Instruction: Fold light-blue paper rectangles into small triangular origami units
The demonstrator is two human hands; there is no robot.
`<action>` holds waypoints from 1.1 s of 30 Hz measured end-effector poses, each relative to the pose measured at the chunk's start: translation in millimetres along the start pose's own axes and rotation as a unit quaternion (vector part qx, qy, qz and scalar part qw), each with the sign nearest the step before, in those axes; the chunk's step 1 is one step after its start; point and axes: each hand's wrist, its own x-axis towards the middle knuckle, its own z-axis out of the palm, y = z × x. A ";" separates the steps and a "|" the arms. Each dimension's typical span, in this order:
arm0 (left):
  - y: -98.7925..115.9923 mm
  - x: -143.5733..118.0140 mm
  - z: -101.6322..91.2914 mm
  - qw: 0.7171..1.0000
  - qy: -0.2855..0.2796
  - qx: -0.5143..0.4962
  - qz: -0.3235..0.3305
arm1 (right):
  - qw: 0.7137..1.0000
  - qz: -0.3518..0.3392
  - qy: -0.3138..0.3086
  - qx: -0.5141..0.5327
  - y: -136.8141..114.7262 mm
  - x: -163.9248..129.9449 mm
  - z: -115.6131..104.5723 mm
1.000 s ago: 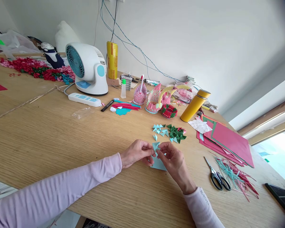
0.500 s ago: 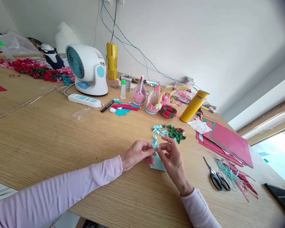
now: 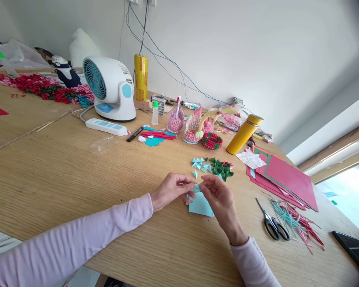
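Note:
Between my fingertips is a small light blue folded paper piece. My left hand pinches its left side, and my right hand pinches its right side. The fingers partly hide it. Just below lies light blue paper, partly covered by my hands. Beyond my fingers, one light blue folded triangle rests on the wooden table. Farther back are several light blue triangles beside a pile of dark green triangles.
Scissors and cut paper strips lie to the right, below stacked red paper sheets. A phone is at the right edge. Behind stand a yellow bottle, paper swans, a marker and a fan.
My hands have shifted slightly, with the light blue piece still between the fingertips. More of the paper beneath shows, and a triangle beyond my fingers appears separate.

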 end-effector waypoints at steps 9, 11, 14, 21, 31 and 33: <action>2.8 -0.8 0.8 0.998 0.044 -0.039 0.018 | 0.989 0.118 0.020 0.087 -8.5 -6.5 9.4; 1.8 -0.9 0.8 0.999 0.022 -0.031 0.019 | 0.988 0.121 0.033 0.091 -7.6 -6.4 9.8; 0.5 -1.0 0.7 1.000 -0.014 -0.019 0.011 | 0.987 0.117 0.038 0.099 -8.2 -6.1 9.8; 1.2 -2.0 1.3 0.999 -0.007 -0.025 0.032 | 0.980 0.108 0.024 0.168 -9.1 -7.9 12.3; 4.4 -3.0 1.7 0.998 -0.025 -0.049 0.014 | 0.954 0.143 -0.011 0.263 -15.3 -7.6 8.9; 4.6 -3.2 1.7 0.999 -0.021 -0.043 0.019 | 0.950 0.146 -0.019 0.276 -15.7 -7.2 8.1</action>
